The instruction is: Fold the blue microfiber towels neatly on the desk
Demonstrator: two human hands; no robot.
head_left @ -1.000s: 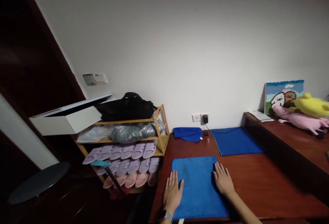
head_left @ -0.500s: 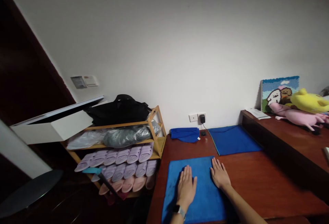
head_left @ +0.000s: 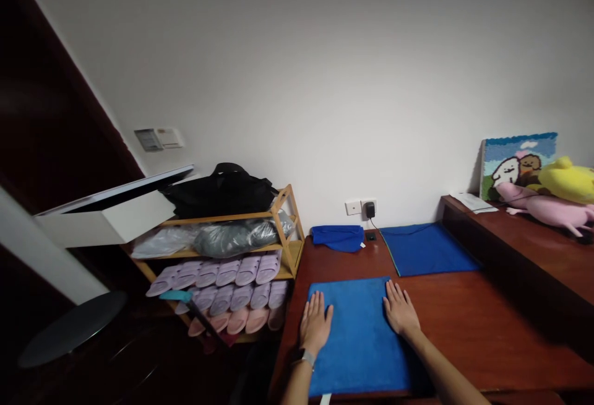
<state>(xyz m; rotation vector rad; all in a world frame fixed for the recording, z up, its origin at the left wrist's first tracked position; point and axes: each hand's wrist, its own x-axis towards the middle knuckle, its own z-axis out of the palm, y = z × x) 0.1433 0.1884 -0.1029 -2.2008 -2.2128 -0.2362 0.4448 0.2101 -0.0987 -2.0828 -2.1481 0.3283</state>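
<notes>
A light blue cloth lies flat on the reddish-brown wooden table. Flat on its left edge rests my left hand, fingers stretched out, a watch on the wrist. My right hand lies on the cloth's right edge near the far corner, its fingers stretched and slightly apart. Neither hand holds anything. A white strip, perhaps a tag, pokes out at the cloth's near edge. Farther back are a folded dark blue cloth and a spread dark blue cloth.
A charger is plugged into the wall, its cable running to the table. A wooden rack at left holds slippers, plastic-wrapped items and a black bag. Plush toys and a picture are on a raised ledge at right. A round stool stands lower left.
My left hand has slid left across the light blue cloth to its left edge. My right hand stays on the right edge. The view has shifted slightly.
</notes>
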